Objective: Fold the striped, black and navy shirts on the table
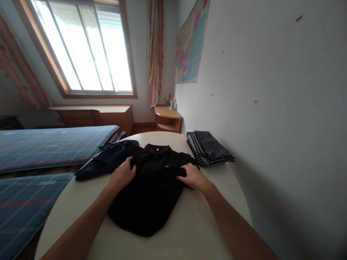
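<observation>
A black polo shirt (pixel 151 187) lies front side up on a white round table (pixel 195 224), its collar pointing away from me. My left hand (pixel 124 174) rests on the shirt's left side, thumb and fingers apart. On the opposite side, my right hand (pixel 194 176) touches the shirt near the sleeve, below the small chest logo, its thumb spread from the fingers. Beyond my left hand, a dark navy garment (pixel 100 162) lies loosely bunched at the table's left edge. A black-and-white striped folded cloth (pixel 208 147) sits at the far right of the table.
Blue plaid mattresses (pixel 54 144) stand left of the table, with a gap between them. A white wall (pixel 271 126) runs close along the right side. Farther back are a wooden desk (pixel 116 110), a small corner shelf (pixel 169 113) and a bright window (pixel 86 50).
</observation>
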The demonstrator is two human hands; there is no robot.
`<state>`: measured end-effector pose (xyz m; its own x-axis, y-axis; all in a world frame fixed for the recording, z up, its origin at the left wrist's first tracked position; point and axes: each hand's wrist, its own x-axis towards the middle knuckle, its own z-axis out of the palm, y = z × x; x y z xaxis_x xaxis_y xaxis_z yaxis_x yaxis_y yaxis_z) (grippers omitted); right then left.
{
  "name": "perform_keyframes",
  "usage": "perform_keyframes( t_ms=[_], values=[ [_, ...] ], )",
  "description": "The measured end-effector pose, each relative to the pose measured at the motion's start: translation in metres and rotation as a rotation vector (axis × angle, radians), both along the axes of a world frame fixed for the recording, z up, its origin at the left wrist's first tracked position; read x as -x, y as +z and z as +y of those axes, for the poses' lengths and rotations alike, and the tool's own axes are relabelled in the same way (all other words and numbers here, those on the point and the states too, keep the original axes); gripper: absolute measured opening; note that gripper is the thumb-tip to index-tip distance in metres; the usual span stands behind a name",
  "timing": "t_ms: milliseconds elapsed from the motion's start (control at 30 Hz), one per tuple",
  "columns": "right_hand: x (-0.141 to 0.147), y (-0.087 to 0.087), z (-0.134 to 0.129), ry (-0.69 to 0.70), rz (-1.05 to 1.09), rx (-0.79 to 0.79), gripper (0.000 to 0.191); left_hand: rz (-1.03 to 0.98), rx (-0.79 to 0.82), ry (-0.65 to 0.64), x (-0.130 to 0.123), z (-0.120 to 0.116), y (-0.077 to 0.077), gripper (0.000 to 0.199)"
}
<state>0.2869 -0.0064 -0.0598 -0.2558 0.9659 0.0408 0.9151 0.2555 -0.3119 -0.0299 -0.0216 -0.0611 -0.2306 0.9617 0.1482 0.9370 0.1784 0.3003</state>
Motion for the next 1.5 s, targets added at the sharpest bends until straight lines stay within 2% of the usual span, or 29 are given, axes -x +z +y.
perform_keyframes(
  t_ms=[100,167,267,367,467,567,700,767,867,933,1000,1133,1200,1267,1400,1500],
  values=[
    [-0.003,-0.005,0.005,0.054,0.022,0.002,0.053,0.009,-0.043,-0.135,0.003,-0.002,-0.009,0.060],
    [-0.003,-0.006,0.006,0.069,0.031,0.003,0.040,0.023,-0.050,-0.235,0.006,-0.002,-0.014,0.061],
    [-0.001,-0.006,0.006,0.089,0.032,0.002,0.016,0.042,-0.049,-0.331,0.011,-0.001,-0.018,0.049],
    [0.001,-0.007,0.007,0.089,0.023,-0.034,0.009,0.035,-0.062,-0.352,0.014,0.000,-0.021,0.033],
    [0.003,-0.007,0.012,0.004,0.059,-0.082,0.012,0.009,-0.105,-0.323,0.012,0.001,-0.019,0.027],
    [0.003,-0.006,0.018,-0.085,0.137,-0.127,0.014,-0.050,-0.225,-0.258,0.008,0.003,-0.013,0.027],
    [-0.001,0.002,0.021,-0.111,0.129,-0.259,0.012,-0.184,-0.377,-0.208,0.004,0.004,-0.008,0.026],
    [-0.003,0.008,0.018,-0.155,0.082,-0.261,0.012,-0.248,-0.392,-0.241,0.003,0.005,-0.010,0.026],
    [-0.002,0.019,0.009,-0.221,0.025,-0.139,0.034,-0.303,-0.412,-0.352,0.002,0.006,-0.018,0.032],
    [0.000,0.024,0.001,-0.208,0.011,-0.084,0.049,-0.298,-0.423,-0.435,0.000,0.007,-0.025,0.045],
    [0.003,0.027,-0.005,-0.155,0.028,-0.056,0.052,-0.273,-0.418,-0.477,0.000,0.007,-0.031,0.057],
    [0.007,0.026,-0.008,0.035,0.141,0.006,0.028,-0.220,-0.411,-0.466,0.001,0.005,-0.033,0.071],
    [0.006,0.025,-0.004,0.085,0.231,-0.032,0.019,-0.179,-0.411,-0.439,0.003,0.005,-0.031,0.075],
    [0.002,0.025,0.001,0.065,0.334,-0.130,0.016,-0.130,-0.430,-0.398,0.006,0.006,-0.030,0.078],
    [-0.013,0.023,0.015,-0.070,0.468,-0.325,0.022,-0.045,-0.476,-0.307,0.011,0.008,-0.032,0.075],
    [-0.024,0.017,0.023,-0.131,0.475,-0.366,0.023,-0.044,-0.377,-0.262,0.014,0.008,-0.035,0.074]
  ],
)
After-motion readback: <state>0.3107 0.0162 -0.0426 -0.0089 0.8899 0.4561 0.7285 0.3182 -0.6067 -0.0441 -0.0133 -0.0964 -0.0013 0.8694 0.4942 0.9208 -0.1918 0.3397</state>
